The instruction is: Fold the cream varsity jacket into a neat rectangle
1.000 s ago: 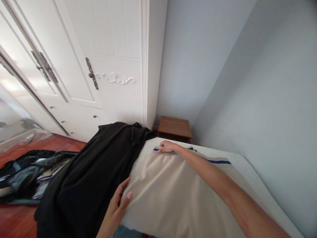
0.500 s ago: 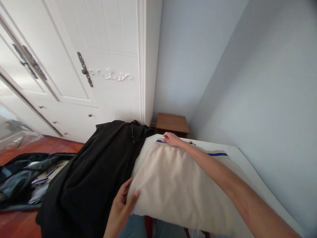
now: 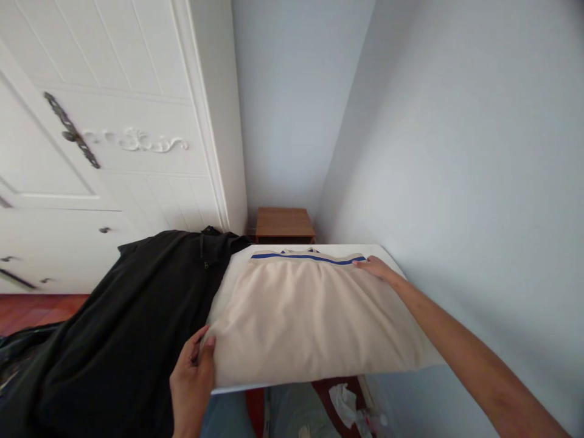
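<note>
Pale walls (image 3: 433,134), white wardrobe (image 3: 150,97), black garment (image 3: 132,316) at left. Head view: beige garment (image 3: 314,316), spread on white surface (image 3: 227,289), blue-striped band (image 3: 310,257) along far edge; presumably light, soft, limp, best taken by band and side edge. Left hand (image 3: 191,374): thumb and fingers pinching left edge. Right hand (image 3: 378,268): well apart, touching band's right end; grip unclear.

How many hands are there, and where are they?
2: the left hand at the left edge of the beige garment, the right hand at the right end of its blue stripe. No others show.
</note>
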Motion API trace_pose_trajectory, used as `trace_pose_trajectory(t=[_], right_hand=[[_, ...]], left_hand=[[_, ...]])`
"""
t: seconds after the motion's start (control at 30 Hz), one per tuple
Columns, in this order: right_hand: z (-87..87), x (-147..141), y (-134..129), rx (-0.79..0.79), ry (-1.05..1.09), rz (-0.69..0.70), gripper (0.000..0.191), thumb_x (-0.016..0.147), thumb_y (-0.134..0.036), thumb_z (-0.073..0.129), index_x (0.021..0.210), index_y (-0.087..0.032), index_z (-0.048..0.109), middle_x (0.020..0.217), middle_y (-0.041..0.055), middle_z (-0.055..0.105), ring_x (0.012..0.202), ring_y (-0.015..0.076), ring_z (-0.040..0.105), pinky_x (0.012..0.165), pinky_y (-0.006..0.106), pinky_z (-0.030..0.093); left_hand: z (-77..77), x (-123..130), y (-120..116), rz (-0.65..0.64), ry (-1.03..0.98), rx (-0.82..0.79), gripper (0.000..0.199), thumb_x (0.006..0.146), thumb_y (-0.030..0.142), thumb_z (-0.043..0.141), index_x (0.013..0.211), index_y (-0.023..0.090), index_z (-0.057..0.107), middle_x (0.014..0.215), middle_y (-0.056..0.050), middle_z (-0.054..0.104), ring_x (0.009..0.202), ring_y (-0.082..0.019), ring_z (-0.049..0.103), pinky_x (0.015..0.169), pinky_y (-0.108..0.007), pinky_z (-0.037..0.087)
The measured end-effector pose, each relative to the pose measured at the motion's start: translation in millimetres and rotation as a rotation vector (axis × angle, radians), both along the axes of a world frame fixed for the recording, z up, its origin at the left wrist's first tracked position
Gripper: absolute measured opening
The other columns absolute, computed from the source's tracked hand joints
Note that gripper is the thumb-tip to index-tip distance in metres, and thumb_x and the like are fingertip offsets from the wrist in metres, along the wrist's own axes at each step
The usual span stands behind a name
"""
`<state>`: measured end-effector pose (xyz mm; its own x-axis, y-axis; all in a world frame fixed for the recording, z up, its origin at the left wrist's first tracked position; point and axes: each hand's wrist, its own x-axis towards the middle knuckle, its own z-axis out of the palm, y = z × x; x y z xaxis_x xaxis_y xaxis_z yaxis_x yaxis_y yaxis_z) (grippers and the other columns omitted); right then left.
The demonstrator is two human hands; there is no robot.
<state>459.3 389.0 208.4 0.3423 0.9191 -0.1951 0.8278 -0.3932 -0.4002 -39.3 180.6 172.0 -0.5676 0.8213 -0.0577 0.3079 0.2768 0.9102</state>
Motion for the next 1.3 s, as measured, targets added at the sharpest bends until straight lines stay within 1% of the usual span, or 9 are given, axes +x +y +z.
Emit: trace_pose_trajectory(t=[0.2, 0.4, 0.6, 0.7, 0.83, 0.93, 1.07, 1.2, 1.3], right_hand=[[-15.1, 13.2, -15.2, 0.051, 0.009, -0.052, 0.038, 0.089, -0.044, 0.061, 0.099, -0.009, 0.069, 0.096, 0.0102, 0.063, 0.085, 0.0140, 0.059, 0.072, 0.016, 0.038], [-22.3, 18.6, -5.7, 0.060, -0.035, -0.160, 0.040, 0.093, -0.047, 0.056, 0.105, -0.011, 0.068, 0.105, 0.0126, 0.061, 0.092, 0.0165, 0.060, 0.073, 0.018, 0.039], [-28.2, 23.0, -4.2, 0.063, -0.041, -0.095, 0.046, 0.098, -0.048, 0.050, 0.109, -0.007, 0.067, 0.106, 0.0156, 0.060, 0.097, 0.0160, 0.059, 0.080, 0.017, 0.042], [-25.5, 28.6, -15.6, 0.095, -0.043, -0.035, 0.050, 0.100, -0.048, 0.047, 0.123, -0.005, 0.060, 0.113, 0.0152, 0.058, 0.106, 0.0165, 0.057, 0.086, 0.017, 0.042], [-20.8, 42.1, -39.6, 0.118, -0.045, 0.019, 0.056, 0.099, -0.048, 0.051, 0.133, -0.004, 0.053, 0.123, 0.0166, 0.053, 0.114, 0.0176, 0.054, 0.092, 0.017, 0.041], [-17.2, 49.1, -45.7, 0.096, -0.040, 0.011, 0.055, 0.098, -0.048, 0.053, 0.132, -0.004, 0.054, 0.122, 0.0158, 0.054, 0.110, 0.0180, 0.055, 0.089, 0.017, 0.041], [-12.5, 45.2, -26.5, 0.073, -0.017, 0.007, 0.051, 0.097, -0.050, 0.052, 0.118, -0.004, 0.062, 0.108, 0.0132, 0.060, 0.099, 0.0158, 0.058, 0.083, 0.016, 0.041], [-11.5, 33.0, -2.3, 0.054, 0.037, 0.003, 0.052, 0.089, -0.047, 0.064, 0.113, 0.000, 0.064, 0.101, 0.0145, 0.061, 0.092, 0.0144, 0.059, 0.076, 0.014, 0.041], [-12.7, 25.9, 3.1, 0.025, 0.106, 0.020, 0.050, 0.083, -0.039, 0.071, 0.111, 0.002, 0.065, 0.094, 0.0136, 0.062, 0.083, 0.0127, 0.060, 0.069, 0.012, 0.040]], left_hand=[[4.4, 0.9, 0.8, 0.014, 0.063, -0.007, 0.076, 0.072, 0.071, 0.055, 0.121, 0.014, 0.065, 0.088, -0.010, 0.071, 0.083, -0.028, 0.067, 0.073, -0.036, 0.053], [14.7, 6.3, 3.3, 0.046, 0.121, -0.036, 0.075, 0.073, 0.067, 0.052, 0.122, 0.013, 0.065, 0.089, -0.011, 0.071, 0.091, -0.030, 0.067, 0.082, -0.039, 0.052], [16.1, 4.4, 2.3, 0.047, 0.087, -0.066, 0.079, 0.071, 0.069, 0.053, 0.122, 0.011, 0.065, 0.089, -0.013, 0.071, 0.089, -0.031, 0.067, 0.077, -0.039, 0.053], [15.4, -2.5, -6.2, -0.034, 0.058, -0.074, 0.087, 0.069, 0.077, 0.050, 0.123, 0.011, 0.063, 0.100, -0.016, 0.071, 0.095, -0.032, 0.067, 0.077, -0.040, 0.055], [32.4, 2.9, -2.2, -0.126, 0.264, -0.079, 0.086, 0.073, 0.077, 0.050, 0.133, 0.016, 0.056, 0.124, -0.016, 0.064, 0.116, -0.034, 0.061, 0.097, -0.045, 0.050], [52.6, 19.2, 34.9, -0.272, 0.427, -0.060, 0.080, 0.083, 0.071, 0.043, 0.140, 0.016, 0.048, 0.130, -0.015, 0.062, 0.119, -0.034, 0.059, 0.103, -0.047, 0.045], [67.1, 44.7, 121.1, -0.419, 0.612, -0.276, 0.065, 0.091, 0.050, 0.044, 0.142, 0.009, 0.044, 0.141, -0.023, 0.052, 0.130, -0.040, 0.050, 0.104, -0.051, 0.041], [61.2, 59.9, 198.1, -0.474, 0.537, -0.322, 0.055, 0.085, 0.044, 0.057, 0.122, 0.003, 0.061, 0.126, -0.028, 0.061, 0.121, -0.040, 0.057, 0.097, -0.043, 0.046], [50.2, 60.6, 227.1, -0.452, 0.460, -0.325, 0.041, 0.079, 0.041, 0.067, 0.097, 0.004, 0.070, 0.111, -0.025, 0.069, 0.109, -0.035, 0.065, 0.090, -0.037, 0.050]])
